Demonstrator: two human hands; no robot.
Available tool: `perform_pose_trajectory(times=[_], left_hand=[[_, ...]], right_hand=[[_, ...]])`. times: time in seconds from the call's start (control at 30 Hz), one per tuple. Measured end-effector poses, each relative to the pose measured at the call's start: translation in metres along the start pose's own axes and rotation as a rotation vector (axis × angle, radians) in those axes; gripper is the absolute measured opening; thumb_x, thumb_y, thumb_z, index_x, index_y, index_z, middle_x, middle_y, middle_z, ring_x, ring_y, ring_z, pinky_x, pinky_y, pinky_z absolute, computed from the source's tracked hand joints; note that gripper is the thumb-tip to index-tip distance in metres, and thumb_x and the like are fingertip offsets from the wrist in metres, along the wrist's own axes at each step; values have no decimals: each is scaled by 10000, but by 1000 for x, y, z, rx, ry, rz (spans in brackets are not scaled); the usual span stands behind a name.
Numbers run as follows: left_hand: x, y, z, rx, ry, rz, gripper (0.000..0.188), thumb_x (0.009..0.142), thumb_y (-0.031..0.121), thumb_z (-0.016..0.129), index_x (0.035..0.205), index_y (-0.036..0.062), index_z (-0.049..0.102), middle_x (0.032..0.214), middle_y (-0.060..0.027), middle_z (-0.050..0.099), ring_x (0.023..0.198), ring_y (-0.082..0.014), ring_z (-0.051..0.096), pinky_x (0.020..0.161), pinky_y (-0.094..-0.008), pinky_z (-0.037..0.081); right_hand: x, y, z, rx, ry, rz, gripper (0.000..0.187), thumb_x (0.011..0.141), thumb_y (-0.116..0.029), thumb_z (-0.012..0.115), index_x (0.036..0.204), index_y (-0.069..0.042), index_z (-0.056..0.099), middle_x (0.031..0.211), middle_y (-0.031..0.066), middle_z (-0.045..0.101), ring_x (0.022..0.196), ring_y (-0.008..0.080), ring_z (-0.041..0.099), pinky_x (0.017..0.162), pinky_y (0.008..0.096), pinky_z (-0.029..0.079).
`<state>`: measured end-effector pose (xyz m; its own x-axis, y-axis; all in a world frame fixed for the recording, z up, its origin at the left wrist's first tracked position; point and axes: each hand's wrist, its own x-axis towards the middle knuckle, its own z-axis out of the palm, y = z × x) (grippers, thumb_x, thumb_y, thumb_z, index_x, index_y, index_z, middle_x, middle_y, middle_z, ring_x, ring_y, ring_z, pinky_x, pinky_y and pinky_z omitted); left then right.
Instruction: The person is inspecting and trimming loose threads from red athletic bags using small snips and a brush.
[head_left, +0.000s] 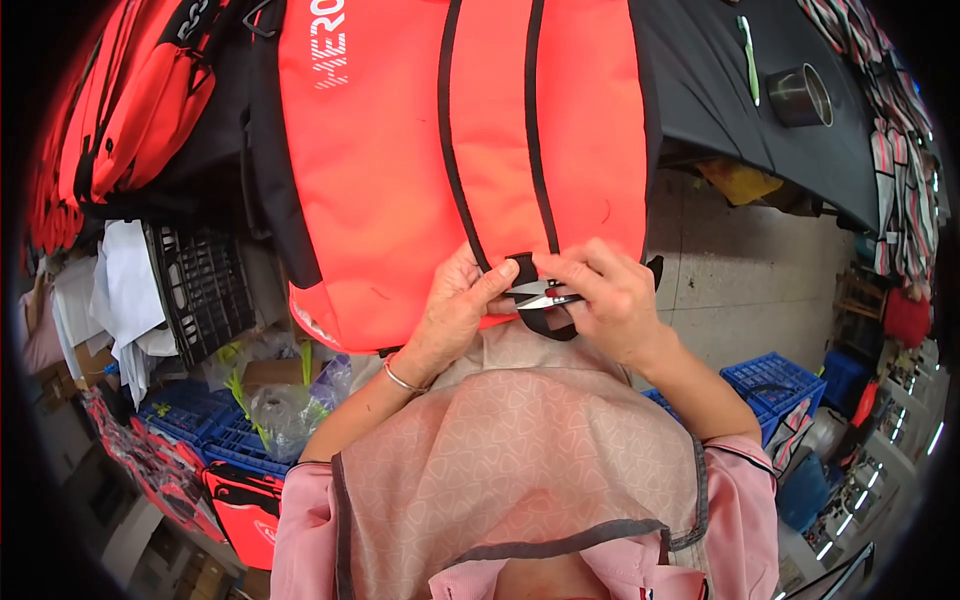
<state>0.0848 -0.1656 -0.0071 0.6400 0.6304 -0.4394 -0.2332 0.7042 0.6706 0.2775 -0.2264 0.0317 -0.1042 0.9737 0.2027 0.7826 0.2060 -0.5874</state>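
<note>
Nearest you is the beige patterned apron (525, 440) over your lap, right by the near end of the red bag (380, 180). To its left stand a smaller red case (240, 510) and blue crates (195, 410) with a clear plastic bag (285, 415) beside them; another blue crate (770, 385) is on your right.

In front of the apron, your left hand (465, 295) has its grip pinched on a piece of black webbing (520, 268) at the bag's near end. Your right hand (610, 300) has its grip closed around thread snips (540, 290); your fingers hide most of their handle, and the webbing crowds in around the blades.

Farther out, a black crate (200, 300) with white sheets (130, 280) next to it stands left of the bag. The black desk (700, 100) on the right carries a metal cup (800, 95) and a green-and-white toothbrush (750, 60), both well apart from your hands. More red bags (150, 120) are piled at the far left.

The snips' long axis lies left to right, blades pointing left. The bag's runs near to far, with two black bands (455, 130) along it.
</note>
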Motion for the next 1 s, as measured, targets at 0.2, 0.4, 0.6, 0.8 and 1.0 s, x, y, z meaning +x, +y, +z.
perform_pose_trajectory(times=[0.2,0.4,0.6,0.8,1.0], left_hand=[[1,-3,-4,58,38,-21,267,998,139,558,1258,76,545,1165,-41,653,1032,-138,656,830,-337,605],[0,3,0,22,14,-1,277,995,130,558,1261,55,540,1162,-60,651,1031,-148,660,822,-336,613],[5,2,4,19,20,5,241,990,104,554,1223,44,552,1122,-77,659,998,-167,680,761,-345,643],[4,3,4,5,13,2,219,996,105,547,1203,32,554,1138,-103,656,995,-186,684,760,-353,644],[3,3,4,33,40,-8,231,1019,149,514,1210,24,551,1134,-95,660,1002,-208,681,795,-363,634]], right_hand=[[7,1,11,-89,-1,-115,322,651,31,689,952,-75,644,821,61,581,632,267,591,544,368,474],[4,29,-13,27,284,254,278,742,105,635,983,-30,597,836,109,537,695,264,576,608,356,472],[-7,-3,-28,-27,185,252,315,728,-247,819,911,-50,655,790,73,586,685,235,576,633,358,476],[3,-4,-23,-309,69,-4,279,733,-303,794,867,-97,662,730,4,564,662,191,552,574,323,418],[3,2,-25,-292,-41,-66,222,743,-258,794,843,-104,670,728,13,560,659,188,556,582,320,443]])
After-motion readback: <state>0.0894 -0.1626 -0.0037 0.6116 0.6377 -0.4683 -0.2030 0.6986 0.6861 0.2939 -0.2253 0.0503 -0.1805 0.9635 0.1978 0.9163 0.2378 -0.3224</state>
